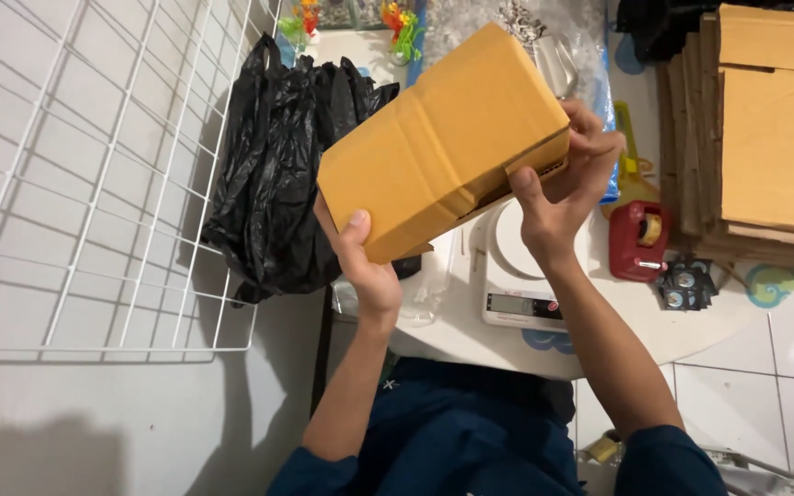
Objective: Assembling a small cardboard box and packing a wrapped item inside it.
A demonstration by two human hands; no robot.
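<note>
I hold a brown cardboard box (443, 138) up in front of me with both hands, tilted, its long side running from lower left to upper right. My left hand (365, 266) grips the box's lower left corner, thumb on its front face. My right hand (562, 188) holds the right end, with the fingers curled over the end flap and the thumb pressed on the flap's edge. The box hangs above a small white table (654, 340).
A white digital scale (518, 276) sits on the table under the box. A red tape dispenser (638, 241) and a stack of flat cardboard (765, 138) lie to the right. Black plastic bags (277, 165) hang on the left beside a white wire grid (94, 174).
</note>
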